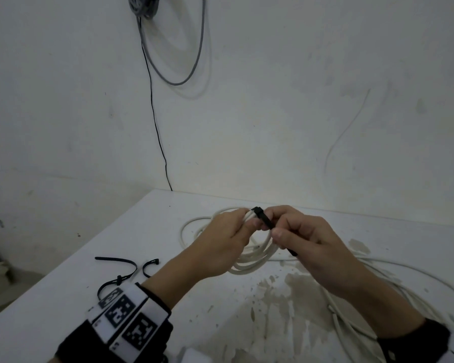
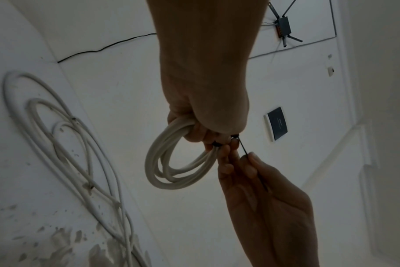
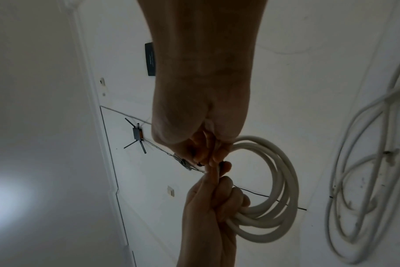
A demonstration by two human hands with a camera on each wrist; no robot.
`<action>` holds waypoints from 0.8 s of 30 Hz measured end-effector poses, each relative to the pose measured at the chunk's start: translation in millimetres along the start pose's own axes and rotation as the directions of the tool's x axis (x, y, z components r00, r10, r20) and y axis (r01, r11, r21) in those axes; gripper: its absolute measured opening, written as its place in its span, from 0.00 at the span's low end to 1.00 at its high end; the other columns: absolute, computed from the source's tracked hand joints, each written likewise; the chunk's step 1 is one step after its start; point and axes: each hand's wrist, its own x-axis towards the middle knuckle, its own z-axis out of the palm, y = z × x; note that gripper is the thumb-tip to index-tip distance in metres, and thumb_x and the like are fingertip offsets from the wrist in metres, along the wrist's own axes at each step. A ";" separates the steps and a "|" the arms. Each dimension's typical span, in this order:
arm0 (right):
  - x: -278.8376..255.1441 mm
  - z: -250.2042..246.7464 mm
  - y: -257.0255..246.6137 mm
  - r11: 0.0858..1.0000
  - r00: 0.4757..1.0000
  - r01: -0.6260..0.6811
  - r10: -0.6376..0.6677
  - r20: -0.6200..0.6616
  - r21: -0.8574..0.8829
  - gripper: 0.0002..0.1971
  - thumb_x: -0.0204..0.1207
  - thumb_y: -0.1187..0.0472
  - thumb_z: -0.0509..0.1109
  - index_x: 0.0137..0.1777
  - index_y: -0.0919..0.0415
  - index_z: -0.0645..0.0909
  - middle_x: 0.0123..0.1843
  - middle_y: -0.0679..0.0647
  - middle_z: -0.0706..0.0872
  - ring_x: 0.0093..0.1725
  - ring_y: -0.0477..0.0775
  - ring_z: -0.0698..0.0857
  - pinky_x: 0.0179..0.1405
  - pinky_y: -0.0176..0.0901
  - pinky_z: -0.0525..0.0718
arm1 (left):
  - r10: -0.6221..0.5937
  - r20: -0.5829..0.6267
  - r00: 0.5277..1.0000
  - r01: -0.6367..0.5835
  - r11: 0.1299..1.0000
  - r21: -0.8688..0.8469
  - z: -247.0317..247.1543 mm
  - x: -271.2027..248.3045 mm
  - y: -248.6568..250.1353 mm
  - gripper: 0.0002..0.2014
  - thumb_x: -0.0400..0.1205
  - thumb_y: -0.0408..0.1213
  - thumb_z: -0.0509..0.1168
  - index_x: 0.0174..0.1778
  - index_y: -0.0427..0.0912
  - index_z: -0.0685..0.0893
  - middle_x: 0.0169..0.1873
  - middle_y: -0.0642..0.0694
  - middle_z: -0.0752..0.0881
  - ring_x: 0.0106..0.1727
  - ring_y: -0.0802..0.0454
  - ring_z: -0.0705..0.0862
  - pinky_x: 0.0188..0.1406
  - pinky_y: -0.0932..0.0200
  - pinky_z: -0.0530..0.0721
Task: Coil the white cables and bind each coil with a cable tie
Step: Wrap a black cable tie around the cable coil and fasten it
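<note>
Coil (image 1: 254, 260) of white cable is up off the table (image 1: 147, 231) right now, bunched in my left hand (image 1: 220, 244), fingers curled round the strands at the top of the loops. There's a black cable tie (image 1: 262, 218) wrapped over the bundle right by my left thumb, head sitting on top. My right hand (image 1: 307, 239) is pinching the tail of that tie between thumb and forefinger, with the loose end poking out below my fist toward me. In the left wrist view you can see the tail (image 2: 243, 147) running as a thin black line from the coil down into my right fingers (image 2: 251, 162). How snug the tie actually is, I honestly can't tell, my fingers cover most of it.

Rest of the white cables (image 1: 378, 284) are just lying loose on the table, some looped behind the coil and a long mess trailing off to my right. Spare black cable ties (image 1: 123, 265) sit on the table to the left, just past my left wrist, a couple of them curled. Tabletop's got a patchy stain (image 1: 294, 284) under my hands. A grey cable (image 1: 194, 48) and a thin black wire (image 1: 155, 121) hang on the wall behind.
</note>
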 end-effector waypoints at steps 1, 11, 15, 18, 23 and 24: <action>-1.2 -0.6 -0.5 1.000 1.000 -0.003 0.003 0.018 -0.004 0.12 0.69 0.55 0.67 0.28 0.59 0.77 0.55 0.50 0.86 0.52 0.56 0.84 0.44 0.39 0.77 | 0.003 -0.003 1.000 -0.003 1.000 0.003 0.1 0.7 -0.1 0.16 0.84 0.50 0.52 0.32 0.49 0.72 0.23 0.55 0.73 0.22 0.62 0.70 0.25 0.68 0.68; -1.1 0.7 0.7 0.996 0.998 -0.022 0.027 0.055 -0.081 0.12 0.70 0.57 0.69 0.26 0.55 0.77 0.56 0.48 0.84 0.43 0.64 0.80 0.34 0.35 0.76 | -0.179 0.087 0.980 0.199 0.872 -0.447 -3.1 5.2 -1.5 0.25 0.85 0.49 0.54 0.20 0.47 0.74 0.17 0.53 0.63 0.20 0.57 0.58 0.20 0.64 0.59; 1.6 2.5 -5.9 0.995 0.991 -0.026 0.038 0.126 -0.096 0.12 0.72 0.57 0.68 0.26 0.52 0.78 0.49 0.46 0.81 0.39 0.49 0.79 0.35 0.35 0.76 | -0.234 0.026 0.972 0.224 0.885 -0.408 0.0 7.7 3.4 0.29 0.83 0.47 0.60 0.12 0.49 0.77 0.16 0.48 0.62 0.20 0.53 0.58 0.22 0.59 0.57; 5.3 9.0 -11.6 0.978 0.993 -0.056 0.075 0.087 -0.200 0.14 0.73 0.57 0.65 0.25 0.53 0.72 0.36 0.40 0.76 0.33 0.45 0.73 0.35 0.35 0.72 | -0.343 -0.091 0.935 0.239 0.798 -0.554 3.7 12.9 2.9 0.19 0.80 0.38 0.64 0.21 0.42 0.80 0.13 0.51 0.63 0.18 0.55 0.59 0.24 0.57 0.58; 3.3 11.9 -24.8 0.992 0.993 -0.101 0.105 0.052 -0.072 0.16 0.73 0.57 0.62 0.25 0.60 0.72 0.33 0.61 0.72 0.34 0.52 0.69 0.35 0.35 0.71 | -0.311 -0.192 0.931 0.189 0.859 -0.476 3.0 18.5 0.8 0.16 0.80 0.40 0.65 0.29 0.35 0.76 0.16 0.50 0.60 0.20 0.53 0.58 0.25 0.57 0.57; 2.0 11.7 -25.8 0.994 0.995 -0.087 0.090 0.052 -0.068 0.17 0.73 0.57 0.62 0.26 0.66 0.72 0.33 0.64 0.72 0.34 0.52 0.70 0.35 0.34 0.71 | -0.282 -0.205 0.937 0.170 0.882 -0.439 2.6 18.6 0.6 0.16 0.80 0.40 0.65 0.28 0.36 0.75 0.17 0.49 0.60 0.21 0.52 0.57 0.24 0.58 0.57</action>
